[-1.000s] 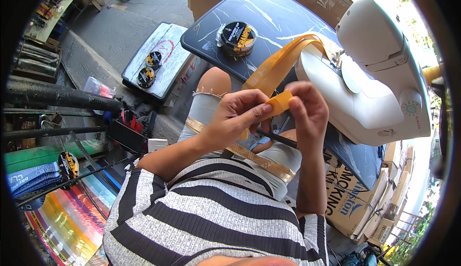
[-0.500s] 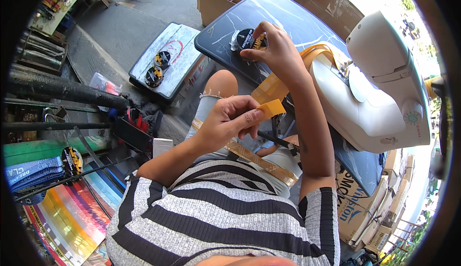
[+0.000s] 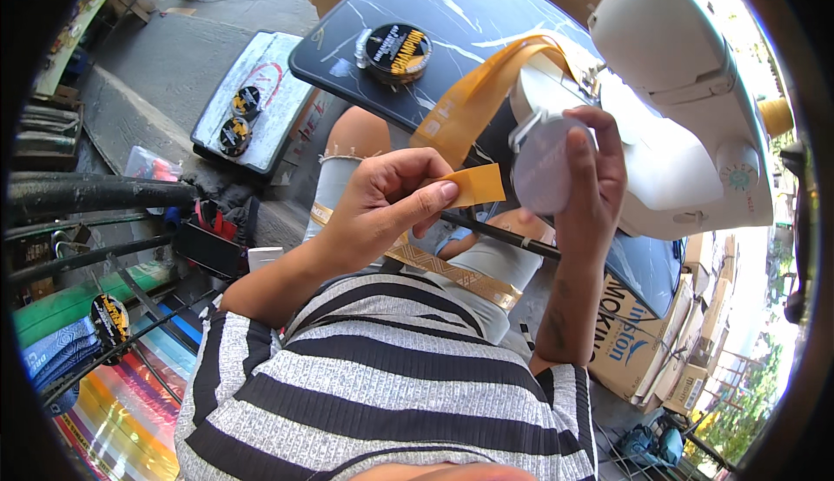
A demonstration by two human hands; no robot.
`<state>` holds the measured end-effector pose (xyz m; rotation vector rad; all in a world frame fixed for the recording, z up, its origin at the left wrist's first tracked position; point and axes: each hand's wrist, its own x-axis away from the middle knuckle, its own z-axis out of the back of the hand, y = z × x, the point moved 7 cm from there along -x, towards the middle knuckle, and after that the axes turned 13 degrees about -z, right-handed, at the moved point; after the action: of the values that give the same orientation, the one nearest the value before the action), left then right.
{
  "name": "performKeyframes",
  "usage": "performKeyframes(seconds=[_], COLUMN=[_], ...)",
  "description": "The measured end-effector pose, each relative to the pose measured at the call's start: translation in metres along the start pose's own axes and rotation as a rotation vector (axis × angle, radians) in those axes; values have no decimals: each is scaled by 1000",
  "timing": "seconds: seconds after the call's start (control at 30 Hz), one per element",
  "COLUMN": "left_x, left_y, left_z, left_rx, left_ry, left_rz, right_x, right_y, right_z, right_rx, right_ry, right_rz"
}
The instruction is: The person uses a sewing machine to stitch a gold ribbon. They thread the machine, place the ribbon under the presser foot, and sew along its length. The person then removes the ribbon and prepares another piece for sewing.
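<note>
My left hand (image 3: 387,207) pinches the end of a yellow ribbon (image 3: 483,184) between thumb and fingers, above my lap. In my right hand (image 3: 595,181) is a round medal (image 3: 542,168), held upright by its edge with its pale, plain-looking side showing and a loop at its top. It is slightly blurred. The medal stands just to the right of the ribbon end, apart from it. A longer stretch of yellow ribbon (image 3: 473,94) runs over the table to the sewing machine (image 3: 686,155). A stack of round black medals (image 3: 398,53) with yellow lettering lies on the dark marbled table (image 3: 347,38).
At the left, a low white-topped stand (image 3: 213,116) carries two more black medals (image 3: 234,136). Metal bars (image 3: 104,194) and colourful ribbons (image 3: 130,411) fill the lower left. Cardboard boxes (image 3: 638,342) stand under the table at right. A patterned ribbon (image 3: 452,272) crosses my lap.
My right hand has lifted a medal from the stack on the table and brought it right and nearer, beside the ribbon end. My left hand still pinches the ribbon. The view has shifted somewhat.
</note>
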<state>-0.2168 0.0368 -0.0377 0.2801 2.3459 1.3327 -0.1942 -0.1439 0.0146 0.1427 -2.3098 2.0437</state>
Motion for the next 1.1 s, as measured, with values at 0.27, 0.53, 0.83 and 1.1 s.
performKeyframes(seconds=[0.27, 0.53, 0.83, 1.1], left_x=[-16, -16, -12, -11], left_y=[-10, -12, -9, -8], left_z=[-45, -65, -72, -72], left_rx=[-33, -119, 8, 61], left_ry=[-162, -244, -216, -219], left_rz=[120, 125, 145, 167], right_x=[30, 37, 44, 46], right_y=[-3, -6, 12, 18], right_z=[57, 68, 61, 59], right_rx=[71, 45, -96, -208], right_ry=[-107, -100, -200, -164], right_rz=[-49, -61, -179, -103])
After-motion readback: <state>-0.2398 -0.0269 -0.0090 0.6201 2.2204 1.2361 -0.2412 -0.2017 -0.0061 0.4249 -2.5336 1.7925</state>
